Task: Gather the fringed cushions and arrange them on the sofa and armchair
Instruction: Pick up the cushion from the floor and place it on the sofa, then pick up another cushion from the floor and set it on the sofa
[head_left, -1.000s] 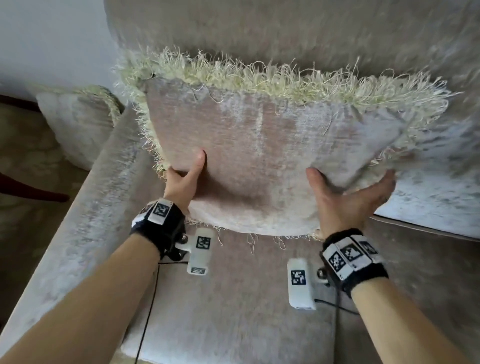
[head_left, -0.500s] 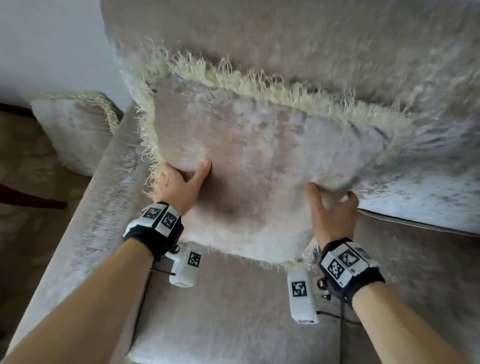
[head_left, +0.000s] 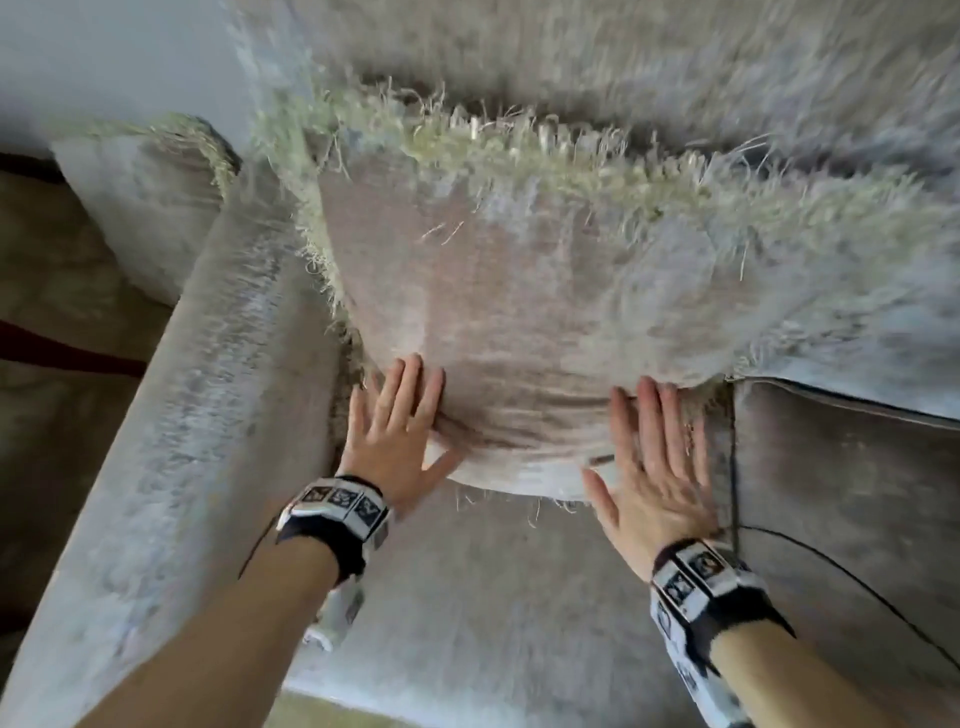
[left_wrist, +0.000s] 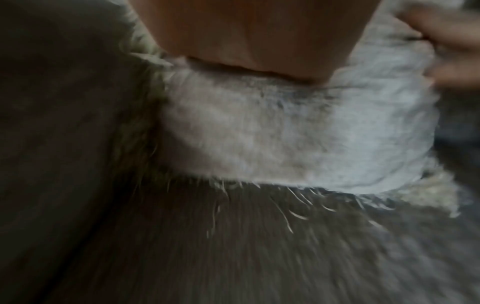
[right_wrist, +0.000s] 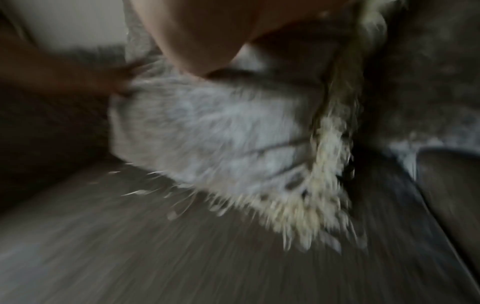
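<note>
A beige velvet cushion (head_left: 519, 291) with a pale fringe leans against the sofa backrest (head_left: 623, 57) in the left corner of the seat (head_left: 467, 597). My left hand (head_left: 395, 431) lies flat on its lower left part, fingers straight. My right hand (head_left: 654, 457) lies flat on its lower right edge, fingers straight too. Both wrist views are blurred; they show the cushion's bottom (left_wrist: 285, 131) (right_wrist: 221, 133) on the seat with fringe strands spread out. A second fringed cushion (head_left: 140, 208) sits beyond the sofa arm at the left.
The sofa arm (head_left: 171, 441) runs along the left of the seat. A second seat cushion (head_left: 841, 493) begins at the right, past a seam. A thin black cable (head_left: 852, 577) crosses it. Patterned floor (head_left: 47, 291) lies at far left.
The cushion has come down from the air onto the seat against the backrest. Both hands let go of their grip and now lie flat on its front.
</note>
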